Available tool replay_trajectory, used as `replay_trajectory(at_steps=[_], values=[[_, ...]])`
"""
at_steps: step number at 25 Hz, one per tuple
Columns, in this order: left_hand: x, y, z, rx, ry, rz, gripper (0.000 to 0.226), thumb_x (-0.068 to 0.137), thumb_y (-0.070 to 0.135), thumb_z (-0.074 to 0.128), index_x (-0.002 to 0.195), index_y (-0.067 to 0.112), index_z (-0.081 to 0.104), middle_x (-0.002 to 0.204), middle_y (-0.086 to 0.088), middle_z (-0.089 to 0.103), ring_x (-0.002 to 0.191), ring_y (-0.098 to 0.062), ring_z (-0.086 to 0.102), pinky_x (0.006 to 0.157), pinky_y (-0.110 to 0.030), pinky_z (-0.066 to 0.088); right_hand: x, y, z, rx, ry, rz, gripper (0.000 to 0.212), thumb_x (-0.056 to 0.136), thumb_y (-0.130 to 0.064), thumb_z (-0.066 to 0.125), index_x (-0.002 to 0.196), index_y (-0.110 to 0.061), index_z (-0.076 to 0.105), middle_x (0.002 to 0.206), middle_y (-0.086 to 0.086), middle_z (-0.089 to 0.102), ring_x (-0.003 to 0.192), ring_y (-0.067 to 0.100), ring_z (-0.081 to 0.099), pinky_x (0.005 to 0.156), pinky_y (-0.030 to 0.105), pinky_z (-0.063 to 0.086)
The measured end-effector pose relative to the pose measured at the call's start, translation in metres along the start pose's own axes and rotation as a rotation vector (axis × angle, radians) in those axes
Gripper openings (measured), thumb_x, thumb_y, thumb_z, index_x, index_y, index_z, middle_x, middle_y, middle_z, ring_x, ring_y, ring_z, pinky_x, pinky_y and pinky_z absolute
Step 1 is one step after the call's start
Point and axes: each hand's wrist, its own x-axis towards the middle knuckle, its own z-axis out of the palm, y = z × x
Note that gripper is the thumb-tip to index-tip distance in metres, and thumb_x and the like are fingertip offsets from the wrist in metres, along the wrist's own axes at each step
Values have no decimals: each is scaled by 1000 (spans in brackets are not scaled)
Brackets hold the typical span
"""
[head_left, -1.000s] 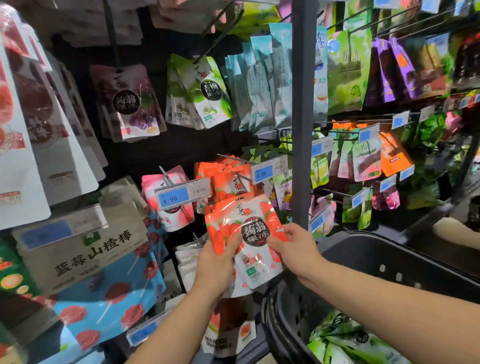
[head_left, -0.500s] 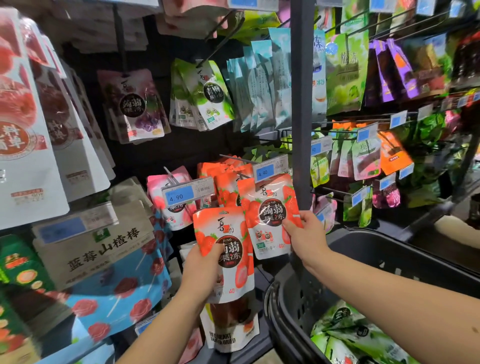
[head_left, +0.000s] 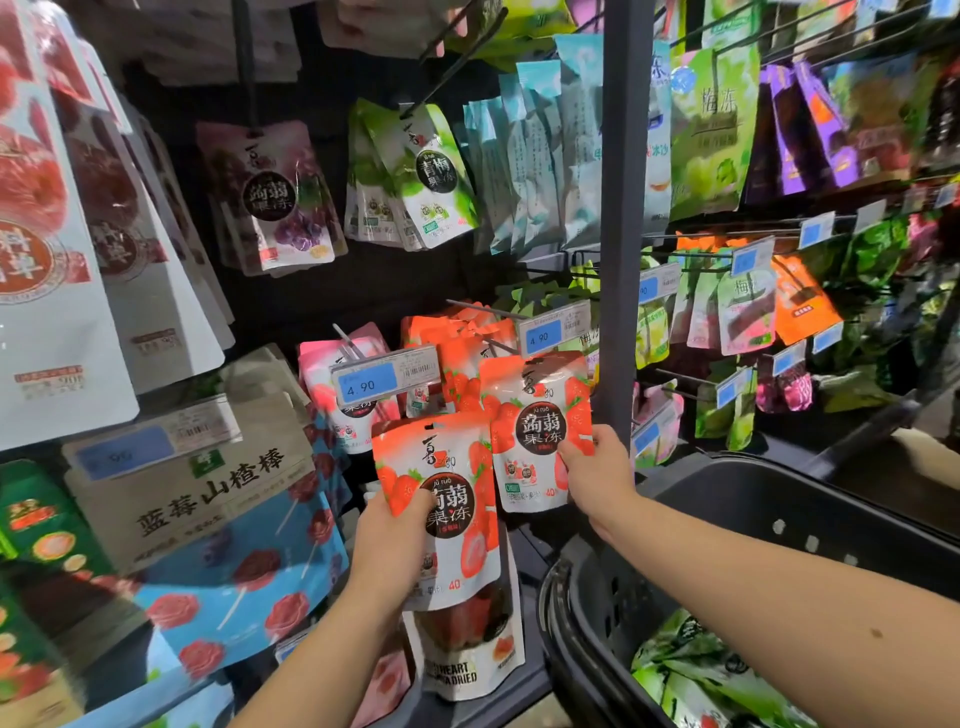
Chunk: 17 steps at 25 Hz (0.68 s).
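Stock: lower strawberry pouch (head_left: 447, 467) was gripped upright, frame centre, by fingers of left hand (head_left: 387, 540) | upper strawberry pouch (head_left: 535, 415) was pinched upright by right hand (head_left: 597, 467) | basket (head_left: 779, 499) was sited lower right, nearer right hand.

The left hand (head_left: 387, 545) covers the lower left of the front strawberry pouch (head_left: 452, 499); the right hand (head_left: 597, 478) hides a lower corner of the rear strawberry pouch (head_left: 535, 431). The right and bottom edges cut off the basket (head_left: 779, 499). Small print on the price tag (head_left: 384, 375) is unreadable.
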Motion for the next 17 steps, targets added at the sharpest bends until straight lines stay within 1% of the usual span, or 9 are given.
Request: replay_trajectory(at_steps=[1,3,5,8,10,12,14,16,17], values=[[1,-1,-1,-8,6,0,18,100,17,58,95,4,69,90,0,77,88,-22,71,76,-32,52,5,1,4,-10,-9,2,11,98,-7,58,109,-11,57,101,6,67,90,18,64,64,29,50],[5,-1,-1,-23,7,-5,16,99,15,58,91,5,68,86,2,77,88,-23,72,74,-33,52,19,2,15,-9,-24,10,12,98,-3,55,107,-9,59,98,9,67,85,20,62,66,30,50],[10,-1,0,-19,-8,-5,15,99,14,59,94,4,69,85,2,79,88,-21,73,70,-30,51,33,4,26,-7,-30,12,15,97,0,54,105,-10,61,92,10,66,81,23,60,71,34,51],[21,-1,2,-8,-38,2,14,99,15,59,99,12,73,91,5,81,89,-15,75,72,-28,52,58,6,45,-15,-42,2,14,96,0,53,106,-8,59,81,5,61,81,26,57,68,32,47],[30,-3,3,-2,-48,10,14,99,16,60,100,15,74,94,8,81,87,-9,75,72,-27,52,73,5,58,-56,-8,6,16,98,-3,57,112,-10,57,90,6,62,89,26,57,79,32,46],[38,-5,5,12,-49,22,13,98,16,61,99,15,73,93,10,80,86,-6,75,70,-24,50,87,7,71,-54,24,34,21,96,-9,64,116,-9,60,106,12,67,101,31,63,91,35,50],[45,-8,7,18,-39,28,12,98,16,61,98,13,73,92,8,80,85,-6,74,68,-23,49,96,9,81,-93,5,61,23,94,-19,69,115,-11,63,113,13,68,106,32,65,91,37,53],[51,-10,9,9,-36,23,11,98,16,61,99,14,72,92,8,80,81,-4,74,65,-21,48,101,15,90,-139,-24,58,25,93,-27,70,112,-12,63,113,11,67,104,29,65,88,34,53],[52,-10,10,8,-37,18,11,98,16,61,98,14,72,91,8,80,80,-4,74,65,-21,48,101,14,95,-117,-25,52,22,94,-26,70,110,-12,62,111,10,66,100,27,63,86,33,52]])
